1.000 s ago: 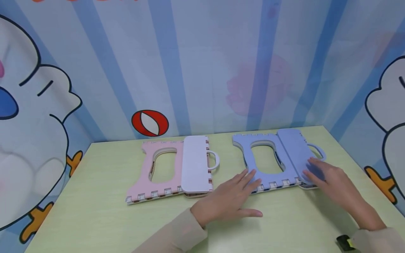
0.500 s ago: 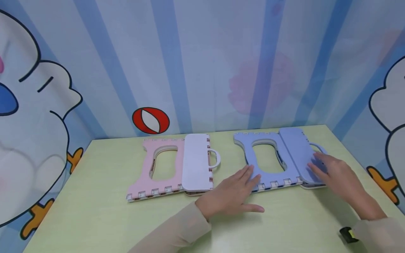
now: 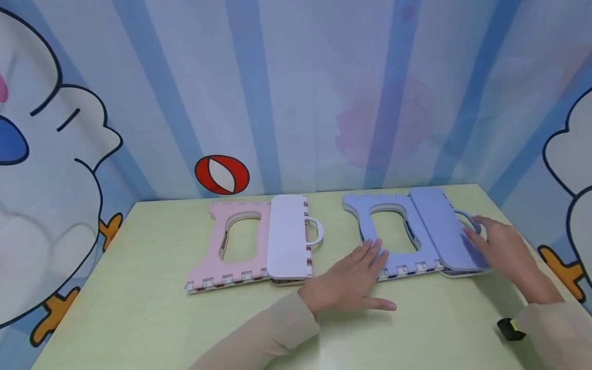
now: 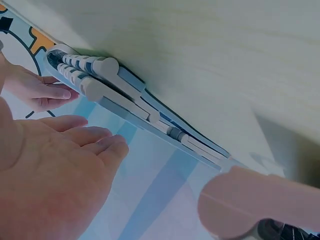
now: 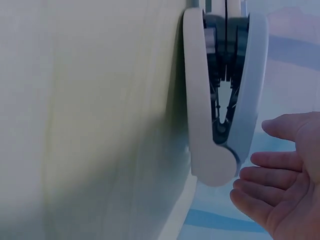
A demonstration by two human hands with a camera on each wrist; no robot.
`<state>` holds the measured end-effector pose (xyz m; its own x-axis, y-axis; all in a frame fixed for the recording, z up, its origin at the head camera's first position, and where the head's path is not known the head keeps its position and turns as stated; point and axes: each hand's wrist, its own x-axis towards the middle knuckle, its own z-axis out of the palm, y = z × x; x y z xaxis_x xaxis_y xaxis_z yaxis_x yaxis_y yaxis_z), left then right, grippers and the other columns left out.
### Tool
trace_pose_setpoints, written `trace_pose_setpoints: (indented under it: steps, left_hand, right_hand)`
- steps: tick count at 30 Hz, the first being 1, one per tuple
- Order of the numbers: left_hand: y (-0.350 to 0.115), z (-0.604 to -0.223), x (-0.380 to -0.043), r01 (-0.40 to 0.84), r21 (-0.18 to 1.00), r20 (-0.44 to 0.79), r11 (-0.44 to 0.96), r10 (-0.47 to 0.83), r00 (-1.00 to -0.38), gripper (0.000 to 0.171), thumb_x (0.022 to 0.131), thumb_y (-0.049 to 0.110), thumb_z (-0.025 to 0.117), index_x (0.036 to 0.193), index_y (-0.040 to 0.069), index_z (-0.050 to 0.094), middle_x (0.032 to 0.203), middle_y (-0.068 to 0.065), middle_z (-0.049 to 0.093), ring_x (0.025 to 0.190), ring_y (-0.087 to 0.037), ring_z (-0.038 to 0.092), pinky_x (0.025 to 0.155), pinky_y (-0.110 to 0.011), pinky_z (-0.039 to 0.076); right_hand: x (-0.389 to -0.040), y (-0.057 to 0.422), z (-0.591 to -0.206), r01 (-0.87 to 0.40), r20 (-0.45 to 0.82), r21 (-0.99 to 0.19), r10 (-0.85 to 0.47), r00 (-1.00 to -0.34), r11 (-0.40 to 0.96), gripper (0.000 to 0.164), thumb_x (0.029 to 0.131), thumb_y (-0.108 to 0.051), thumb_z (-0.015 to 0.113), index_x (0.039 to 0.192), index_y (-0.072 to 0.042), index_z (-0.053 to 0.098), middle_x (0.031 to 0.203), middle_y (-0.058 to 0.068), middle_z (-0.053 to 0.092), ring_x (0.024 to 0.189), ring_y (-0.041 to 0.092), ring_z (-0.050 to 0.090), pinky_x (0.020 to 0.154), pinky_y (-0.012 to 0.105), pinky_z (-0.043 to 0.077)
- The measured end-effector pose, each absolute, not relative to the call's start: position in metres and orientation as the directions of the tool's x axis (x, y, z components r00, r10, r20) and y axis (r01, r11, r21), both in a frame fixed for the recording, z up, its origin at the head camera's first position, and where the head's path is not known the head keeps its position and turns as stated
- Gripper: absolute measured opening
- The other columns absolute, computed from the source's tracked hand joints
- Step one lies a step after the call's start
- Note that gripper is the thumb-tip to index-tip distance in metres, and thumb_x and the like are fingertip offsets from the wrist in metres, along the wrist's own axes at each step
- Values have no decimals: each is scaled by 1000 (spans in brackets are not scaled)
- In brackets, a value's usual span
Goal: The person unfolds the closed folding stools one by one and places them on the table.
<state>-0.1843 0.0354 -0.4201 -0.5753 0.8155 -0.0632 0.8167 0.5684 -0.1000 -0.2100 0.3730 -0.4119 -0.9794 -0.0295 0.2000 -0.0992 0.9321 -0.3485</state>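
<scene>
A blue folding step stool (image 3: 439, 226) lies folded flat at the right of the table. My left hand (image 3: 347, 280) has its fingers stretched over the stool's near left corner; in the left wrist view, its palm (image 4: 60, 170) faces the stool's folded edge (image 4: 130, 100). My right hand (image 3: 509, 252) is at the stool's right edge, by its loop handle. In the right wrist view, the fingers of the right hand (image 5: 275, 175) are relaxed beside the stool's end (image 5: 220, 165). Whether they touch it is unclear.
A pink and white folding stool (image 3: 289, 239) lies folded left of the blue one, handle toward it. The pale table (image 3: 139, 313) meets a printed cloth backdrop (image 3: 314, 103) behind and at both sides. A small black object (image 3: 511, 329) is near my right sleeve.
My right hand has slid right, from the blue stool's top panel to its edge by the handle. My left hand has shifted slightly right. Both stools lie as before.
</scene>
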Motion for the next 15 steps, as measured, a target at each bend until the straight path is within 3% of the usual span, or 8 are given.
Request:
trace_pose_setpoints:
  steps: [1, 4, 9, 15]
  left_hand:
    - [36, -421, -185, 815, -103, -67, 570, 814, -577, 103, 93, 79, 24, 159, 2, 8, 165, -20, 1, 151, -31, -3, 121, -34, 1]
    - [38, -423, -186, 810, -95, -78, 578, 807, -585, 104, 92, 79, 24, 159, 2, 7, 165, -20, 2, 151, -31, -4, 121, -34, 2]
    - [43, -426, -185, 794, -62, -96, 605, 788, -608, 104, 92, 79, 26, 159, 1, 6, 164, -21, -1, 151, -31, -5, 120, -33, 2]
    - [48, -428, -183, 775, -60, -111, 629, 768, -631, 104, 93, 78, 27, 159, 2, 3, 164, -21, -2, 151, -30, -5, 121, -34, 4]
  right_hand:
    - [-212, 375, -412, -95, 190, -358, -27, -981, 929, 57, 104, -27, 56, 130, 23, 47, 106, 42, 60, 83, 50, 62, 65, 56, 51]
    - [-217, 380, -413, -73, 169, -380, -8, -986, 922, 57, 105, -26, 53, 132, 23, 44, 102, 42, 60, 80, 47, 62, 64, 55, 51]
    - [-227, 385, -412, -9, 122, -410, 45, -992, 912, 58, 107, -27, 45, 135, 24, 39, 122, 48, 47, 106, 61, 50, 81, 67, 46]
    - [-233, 390, -415, -29, 127, -428, 28, -991, 903, 56, 107, -22, 46, 133, 27, 40, 123, 50, 44, 108, 63, 48, 80, 67, 46]
